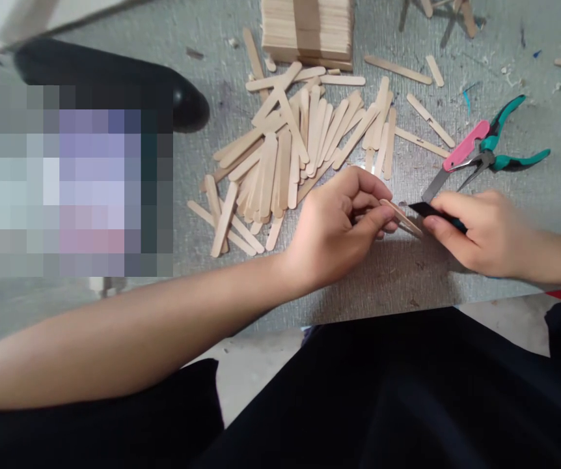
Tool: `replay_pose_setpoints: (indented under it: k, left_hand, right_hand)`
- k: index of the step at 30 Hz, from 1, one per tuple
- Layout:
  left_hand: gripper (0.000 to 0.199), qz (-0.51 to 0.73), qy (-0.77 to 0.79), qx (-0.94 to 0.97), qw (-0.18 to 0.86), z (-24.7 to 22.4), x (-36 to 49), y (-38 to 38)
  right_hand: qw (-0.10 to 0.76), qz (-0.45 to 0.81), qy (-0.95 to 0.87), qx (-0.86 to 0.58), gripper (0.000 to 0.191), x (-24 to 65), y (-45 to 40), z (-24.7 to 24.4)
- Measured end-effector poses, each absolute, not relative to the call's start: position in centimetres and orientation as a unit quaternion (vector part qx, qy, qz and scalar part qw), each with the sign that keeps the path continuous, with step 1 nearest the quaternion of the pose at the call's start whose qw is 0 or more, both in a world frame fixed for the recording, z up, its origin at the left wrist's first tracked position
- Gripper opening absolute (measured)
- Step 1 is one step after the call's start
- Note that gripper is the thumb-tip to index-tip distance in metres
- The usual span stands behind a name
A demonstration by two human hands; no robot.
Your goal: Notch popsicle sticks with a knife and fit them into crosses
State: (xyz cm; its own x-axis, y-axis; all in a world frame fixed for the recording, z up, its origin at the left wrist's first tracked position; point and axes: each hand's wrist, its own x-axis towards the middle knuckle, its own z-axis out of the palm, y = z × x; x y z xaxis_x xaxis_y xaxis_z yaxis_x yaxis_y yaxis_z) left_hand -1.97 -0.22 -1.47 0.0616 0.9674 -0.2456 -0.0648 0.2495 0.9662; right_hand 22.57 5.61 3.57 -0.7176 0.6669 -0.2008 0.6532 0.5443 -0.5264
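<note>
My left hand (342,228) is closed in a pinch around one end of a wooden craft stick (405,218). The stick slants down to the right, its free end near my right hand (480,231). That hand is closed around a utility knife with a black blade (422,208), which points left toward the stick. Whether blade and wood touch, I cannot tell. Just beyond my right hand lie a pink cutter (466,146) with its blade out and pliers (490,156) with teal handles, the cutter overlapping the pliers.
A loose heap of craft sticks (271,169) spreads behind my left hand. Farther back stands a banded stack of sticks (285,29). Notched sticks (429,120) and wood scraps lie at the right. A dark rounded object (114,68) sits at the left, beside a blurred-out area.
</note>
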Motion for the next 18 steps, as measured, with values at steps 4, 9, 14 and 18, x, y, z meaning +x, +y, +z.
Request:
replay_pose_setpoints:
  k: [4,9,14,18]
  left_hand:
    - [0.021,0.439,0.498,0.445,0.600,-1.6,-2.2,-0.2]
    - [0.031,0.457,0.420,0.502,0.602,-2.2,-2.4,-0.3]
    - [0.040,0.424,0.437,0.513,0.606,-2.9,-2.2,-0.8]
    - [0.038,0.420,0.418,0.519,0.616,-3.1,-2.1,-0.7]
  right_hand:
    - [0.097,0.326,-0.862,-0.375,0.018,22.8,6.1,4.5]
    - [0.114,0.375,-0.827,-0.402,0.017,21.3,6.2,5.0]
    - [0.099,0.501,-0.752,-0.418,0.009,19.5,6.3,5.2]
    - [0.092,0.539,-0.713,-0.440,0.012,19.3,6.3,5.0]
